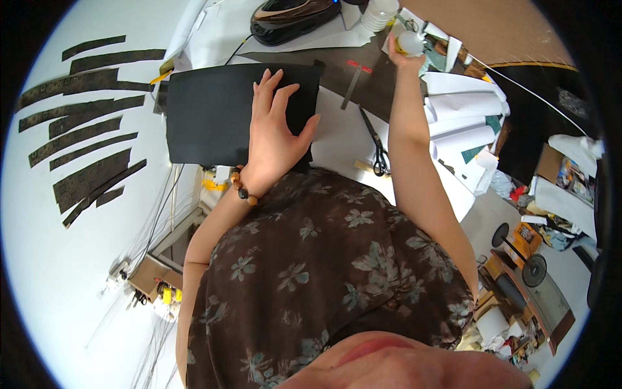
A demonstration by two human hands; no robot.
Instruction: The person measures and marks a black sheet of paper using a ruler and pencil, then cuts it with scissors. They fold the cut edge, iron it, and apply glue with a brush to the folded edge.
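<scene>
A black flat sheet (pixel 207 117), perhaps leather or card, lies on the table in front of me. My left hand (pixel 272 129) rests over its right part, fingers spread and holding nothing, a bead bracelet at the wrist. Farther off to the right, my right hand (pixel 405 60) is closed round a small whitish squeeze bottle (pixel 411 44) with a narrow tip. Between my arms lie black-handled scissors (pixel 374 142), blades pointing away from me. Just beyond them is a thin metal ruler (pixel 352 87) with a red end.
A black, rounded appliance (pixel 295 19) with a cord stands at the far edge. Beside it is a ribbed translucent container (pixel 379 14). Rolled white paper (pixel 463 117) piles up right of my right arm. Dark strips (pixel 84 84) hang on the left wall.
</scene>
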